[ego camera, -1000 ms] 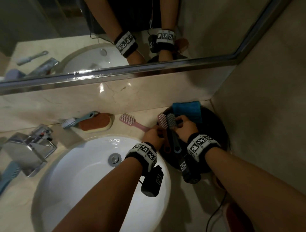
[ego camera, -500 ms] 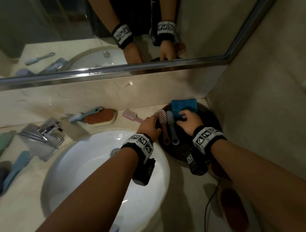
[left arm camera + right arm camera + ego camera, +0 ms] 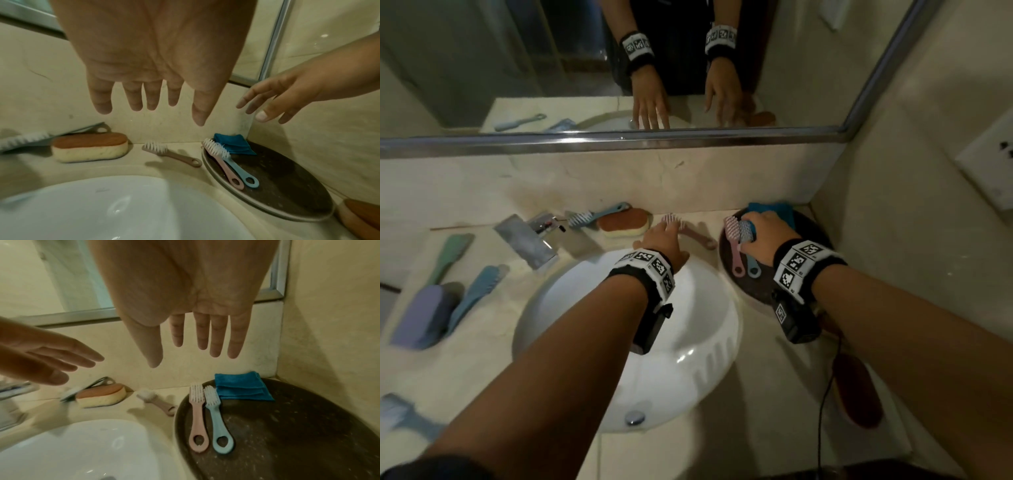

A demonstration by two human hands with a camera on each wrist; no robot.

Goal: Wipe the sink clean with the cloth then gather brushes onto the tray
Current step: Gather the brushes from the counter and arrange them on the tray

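Note:
A dark round tray (image 3: 774, 291) stands in the counter's right corner. On it lie a pink brush (image 3: 734, 246) and a light blue brush (image 3: 748, 236) side by side, with a folded blue cloth (image 3: 777, 209) behind them. My right hand (image 3: 760, 229) hovers over those brushes, fingers straight, holding nothing (image 3: 205, 344). A mauve brush (image 3: 690, 231) lies on the counter between the tray and the white sink (image 3: 688, 325). My left hand (image 3: 664, 236) is above its bristle end, fingers spread and empty (image 3: 152, 105).
An orange-topped sponge (image 3: 625, 222) and a teal-handled brush (image 3: 595, 216) lie behind the sink, beside the chrome faucet (image 3: 530, 240). Green (image 3: 448, 253), blue (image 3: 476, 291) and purple (image 3: 421, 315) brushes lie at the left. A reddish sponge (image 3: 856, 390) and a cable (image 3: 822, 411) sit front right.
Both hands have let go of the pink and blue brushes on the tray and opened. The left hand has moved left over the mauve brush; the right has lifted above the tray.

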